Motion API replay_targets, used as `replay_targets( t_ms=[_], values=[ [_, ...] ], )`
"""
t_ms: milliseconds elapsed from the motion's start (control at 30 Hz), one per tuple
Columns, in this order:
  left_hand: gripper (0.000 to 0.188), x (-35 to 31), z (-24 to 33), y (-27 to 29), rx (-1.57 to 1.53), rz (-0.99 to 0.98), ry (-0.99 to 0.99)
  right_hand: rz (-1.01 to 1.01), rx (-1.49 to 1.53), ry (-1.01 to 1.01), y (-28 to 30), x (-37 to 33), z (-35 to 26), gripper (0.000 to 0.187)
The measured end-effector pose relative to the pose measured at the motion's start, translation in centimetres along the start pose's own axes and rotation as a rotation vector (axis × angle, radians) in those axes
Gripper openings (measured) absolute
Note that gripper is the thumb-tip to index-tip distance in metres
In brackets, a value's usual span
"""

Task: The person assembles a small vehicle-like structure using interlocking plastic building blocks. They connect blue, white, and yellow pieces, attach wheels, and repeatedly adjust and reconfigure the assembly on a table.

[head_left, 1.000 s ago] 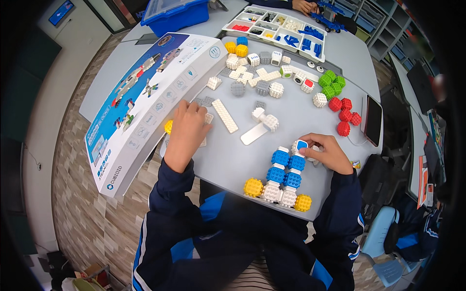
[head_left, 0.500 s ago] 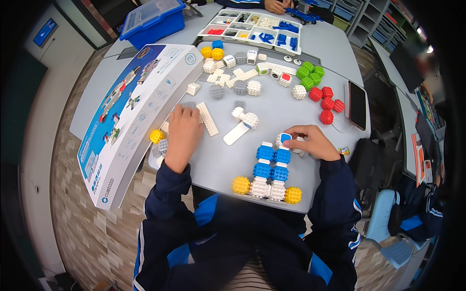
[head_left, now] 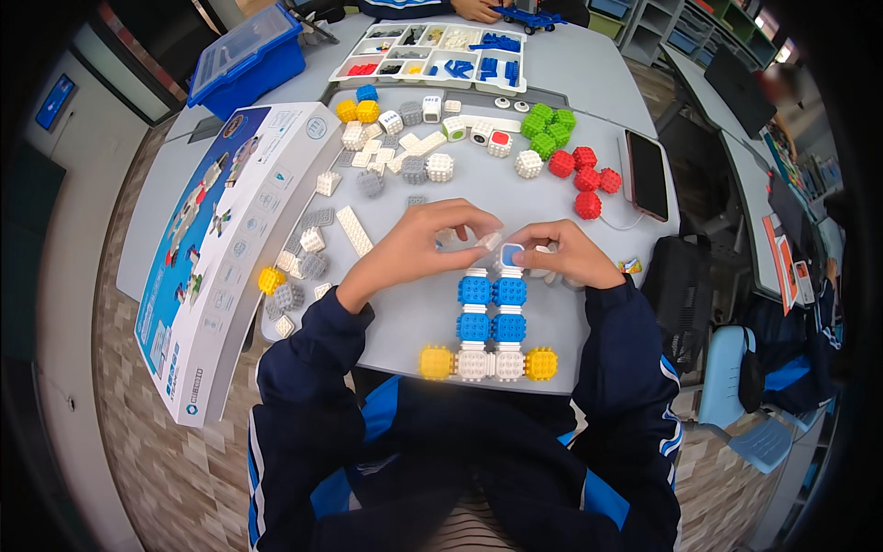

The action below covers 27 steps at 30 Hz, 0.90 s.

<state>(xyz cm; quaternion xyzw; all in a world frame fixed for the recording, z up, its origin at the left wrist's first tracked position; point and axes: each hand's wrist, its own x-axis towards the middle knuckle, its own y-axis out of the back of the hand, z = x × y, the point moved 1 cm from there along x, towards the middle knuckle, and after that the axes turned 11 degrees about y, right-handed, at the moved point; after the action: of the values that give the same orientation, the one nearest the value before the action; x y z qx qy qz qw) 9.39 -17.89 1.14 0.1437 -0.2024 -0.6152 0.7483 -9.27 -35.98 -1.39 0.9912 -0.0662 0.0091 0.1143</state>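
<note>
Knobbly plastic building cubes (head_left: 474,327)

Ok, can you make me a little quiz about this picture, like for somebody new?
1. How many blue studded plastic cubes are lined up in two side-by-side columns?
2. True or false: the black rectangular phone lies to the right of the red studded plastic cubes.
3. Which hand, left or right, touches the blue square face of the white plastic cube?

Key:
1. Four.
2. True.
3. The right hand.

hands (head_left: 423,244) (head_left: 572,253) closer together, white piece (head_left: 490,241) in left
</note>
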Motion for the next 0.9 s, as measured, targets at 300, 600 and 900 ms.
replay_targets(
  t_ms=[300, 600, 900],
  values=[
    [0.029, 1.0, -2.9, -1.0, -0.178, -0.124, 0.15, 0.0, 0.012, -0.033, 0.0, 0.0, -0.2, 0.033],
    [0.025, 1.4, -3.1, -1.5, -0.239, -0.155, 0.214, 0.001, 0.018, -0.032, 0.0, 0.0, -0.2, 0.033],
    [0.025, 1.9, -3.8, -1.5, -0.318, -0.192, 0.264, 0.007, 0.015, 0.022, 0.0, 0.1, 0.1, 0.031]
  ],
)
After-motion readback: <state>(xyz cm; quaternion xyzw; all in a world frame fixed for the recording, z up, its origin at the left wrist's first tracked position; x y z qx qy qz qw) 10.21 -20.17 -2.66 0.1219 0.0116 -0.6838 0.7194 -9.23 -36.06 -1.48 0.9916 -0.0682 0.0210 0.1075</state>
